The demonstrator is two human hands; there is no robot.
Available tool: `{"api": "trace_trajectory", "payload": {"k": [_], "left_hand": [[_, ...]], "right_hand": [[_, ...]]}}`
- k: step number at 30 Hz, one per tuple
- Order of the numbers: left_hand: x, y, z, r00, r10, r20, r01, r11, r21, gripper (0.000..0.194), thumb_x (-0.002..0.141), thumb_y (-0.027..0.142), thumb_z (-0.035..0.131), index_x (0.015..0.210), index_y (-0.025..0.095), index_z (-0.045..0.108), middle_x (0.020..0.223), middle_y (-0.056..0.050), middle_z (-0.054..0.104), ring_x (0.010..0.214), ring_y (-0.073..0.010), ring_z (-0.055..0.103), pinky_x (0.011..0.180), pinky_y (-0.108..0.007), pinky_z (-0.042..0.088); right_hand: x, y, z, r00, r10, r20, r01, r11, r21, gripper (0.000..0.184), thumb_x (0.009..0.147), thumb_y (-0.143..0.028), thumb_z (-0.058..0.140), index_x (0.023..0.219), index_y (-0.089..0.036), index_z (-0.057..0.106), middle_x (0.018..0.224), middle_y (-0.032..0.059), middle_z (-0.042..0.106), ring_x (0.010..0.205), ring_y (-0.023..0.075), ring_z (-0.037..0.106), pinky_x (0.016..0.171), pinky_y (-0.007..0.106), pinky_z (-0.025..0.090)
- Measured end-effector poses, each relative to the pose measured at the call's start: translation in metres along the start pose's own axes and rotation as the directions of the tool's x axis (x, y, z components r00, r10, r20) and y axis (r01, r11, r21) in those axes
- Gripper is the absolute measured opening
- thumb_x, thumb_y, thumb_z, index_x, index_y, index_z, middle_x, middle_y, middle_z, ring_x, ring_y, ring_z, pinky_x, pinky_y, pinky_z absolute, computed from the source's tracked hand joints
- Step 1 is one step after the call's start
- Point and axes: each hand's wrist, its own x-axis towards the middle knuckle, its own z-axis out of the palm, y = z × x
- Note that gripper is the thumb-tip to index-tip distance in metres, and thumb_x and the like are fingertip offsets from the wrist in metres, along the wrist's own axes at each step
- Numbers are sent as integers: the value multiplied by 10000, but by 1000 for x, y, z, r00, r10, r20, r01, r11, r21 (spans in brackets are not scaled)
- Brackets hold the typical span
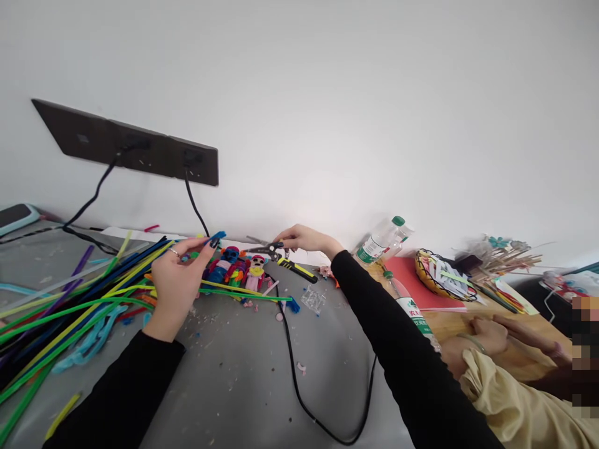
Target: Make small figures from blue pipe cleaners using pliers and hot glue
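The white wall [327,125] rises behind the small dolls [256,269], and the grey table [243,386] spreads beneath and in front of them. Well to the dolls' right is a wooden desk [435,321], where a co-worker's sleeve [510,399] and hands rest. Above and left of the dolls, the dark socket panel [145,149] is fixed to the wall. A long bundle of coloured pipe cleaners [100,293] fans out to their left, a few strands reaching across just in front of them. A black cable [292,368] loops down the table on their near side. Right of the dolls, past my right forearm, are a red sheet [402,284], a woven basket [423,265] and two plastic bottles, one farther back [374,246] and one nearer [412,312].

My left hand [175,280] is just left of the dolls, thumb and forefinger pinched together on a blue piece [216,237], raised by their upper left side. My right hand [306,240] reaches behind them to the right, fingers curled at the handles of the dark pliers [269,251]; at this angle, I can't tell how firmly they close there. The pliers lie just behind the dolls, the yellow-and-black knife [297,269] right of them. Smaller again, a clear plastic piece [313,300] sits in front of the knife, and tiny scraps dot the table before the dolls.
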Motion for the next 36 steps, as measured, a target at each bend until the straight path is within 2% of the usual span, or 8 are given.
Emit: {"api": "trace_trajectory", "payload": {"k": [8,12,15,18,23,25,30,36], "left_hand": [[-7,3,3,985,76,153,-85,995,53,239,838,468,714,906,247,774,980,-70,804,768,-252,735,591,-323,593],[-10,2,8,944,229,239,-245,969,38,249,857,493,690,874,257,768,964,-62,800,758,-236,726,566,-298,578],[-14,5,11,894,268,359,-287,958,-2,255,861,505,695,877,264,776,971,-71,799,791,-239,732,564,-283,573],[-20,15,14,775,223,592,-216,973,-84,288,853,539,696,870,267,790,950,-82,797,727,-233,719,535,-281,561],[-25,29,15,342,52,938,-75,997,-28,352,839,584,671,811,252,782,825,-71,754,661,-211,649,550,-280,523],[-25,30,14,231,-2,973,-93,995,24,351,849,573,657,805,245,775,793,-54,725,656,-197,613,570,-274,491],[-27,22,15,83,-60,995,-161,984,73,284,809,507,695,839,238,779,824,-45,745,724,-211,632,613,-271,448],[-35,11,24,26,-55,998,-150,987,58,282,759,472,697,836,212,773,816,-55,766,759,-238,674,660,-292,474]], "right_hand": [[34,9,17,994,41,-98,-54,989,-136,248,898,-110,635,1096,-138,782,1031,84,781,926,189,707,846,286,544],[-20,-6,21,938,21,-347,-109,966,-236,348,942,-107,617,1276,-174,686,1316,131,669,1237,245,605,1071,402,452],[-80,-11,50,830,52,-555,-252,923,-290,259,967,-131,593,1195,-193,698,1112,86,709,1021,224,668,927,379,524],[-121,-12,103,818,148,-556,-347,898,-270,148,933,-125,641,1035,-186,730,987,80,696,935,243,665,856,394,554],[-123,-17,174,737,126,-664,-412,863,-294,112,892,-131,672,987,-177,711,1083,139,641,996,307,583,836,455,571],[-120,-22,181,683,110,-722,-425,864,-270,125,896,-110,631,967,-190,695,1085,139,635,989,309,573,829,466,565],[-135,-44,186,560,135,-818,-343,936,-80,238,888,-80,554,1058,-220,643,1027,92,681,966,271,629,847,427,558],[-147,-80,213,388,225,-894,-167,971,171,168,889,-146,556,1004,-227,648,897,46,686,835,205,657,778,334,561]]}}
